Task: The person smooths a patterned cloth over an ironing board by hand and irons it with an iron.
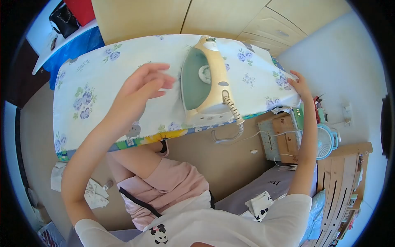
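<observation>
- Nearest are the person's white short-sleeved top with a panda print (181, 230) and pale pink shorts with a dark stripe (177, 181); one leg reaches under the near edge of the ironing surface.
- Beside the person, a small white panda-print cloth item (260, 204) lies on a grey-purple padded surface (247, 187).
- On the floor to the left lie crumpled white cloths (95, 194), below the ironing surface.
- A cream-and-green plastic iron (207, 80) rests on the white cotton cloth with purple-blue flowers (154, 108), right of its middle, and stands between the two hands.
- Its coiled pale cord (233, 108) leaves the near end and hangs over the board's colourful patterned edge (175, 134).
- The left hand (146, 86) is raised left of the iron, apart from it, with loosely bent, blurred fingers that grasp nothing.
- The right hand (299, 85) is at the cloth's right end, its fingers and thumb pinching the edge; folds run from there across the fabric.
- Close below that forearm are a brown wooden drawer box (286, 138) and a light-blue round fan (324, 142), with thin white wires nearby.
- Beyond the board's far edge are pale wooden cabinets (164, 18); at far left, a black handbag (63, 19) sits above a blue plastic sheet (72, 53).
</observation>
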### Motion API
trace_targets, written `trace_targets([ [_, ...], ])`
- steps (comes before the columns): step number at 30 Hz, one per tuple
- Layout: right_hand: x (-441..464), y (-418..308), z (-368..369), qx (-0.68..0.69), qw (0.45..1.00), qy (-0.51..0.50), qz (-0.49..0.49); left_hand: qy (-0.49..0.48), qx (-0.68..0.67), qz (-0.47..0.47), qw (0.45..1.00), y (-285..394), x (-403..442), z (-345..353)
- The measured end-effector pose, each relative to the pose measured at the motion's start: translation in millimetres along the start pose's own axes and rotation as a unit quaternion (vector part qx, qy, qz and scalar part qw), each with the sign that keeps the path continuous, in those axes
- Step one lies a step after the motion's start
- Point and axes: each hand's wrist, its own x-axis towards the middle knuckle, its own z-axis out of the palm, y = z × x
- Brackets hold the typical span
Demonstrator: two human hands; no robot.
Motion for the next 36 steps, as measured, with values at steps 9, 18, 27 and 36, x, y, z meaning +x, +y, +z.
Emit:
trace_targets([
  [9,25.8,39.7,11.3,-0.199,0.974,0.082,-0.075,0.064,0.702,0.072,0.705,-42.3,-100.1,-116.3],
  [18,40.0,37.0,9.5,-0.291,0.941,0.130,-0.116,0.088,0.711,0.030,0.697,-39.3,-123.2,-121.9],
  [27,56.6,118.6,-18.9,-0.364,0.913,0.154,-0.106,0.138,0.739,0.004,0.659,-43.4,-138.7,-108.3],
  [36,55.1,118.4,-35.6,-0.309,0.921,0.235,-0.018,0.144,0.745,-0.079,0.647,-24.8,-165.4,-87.1],
])
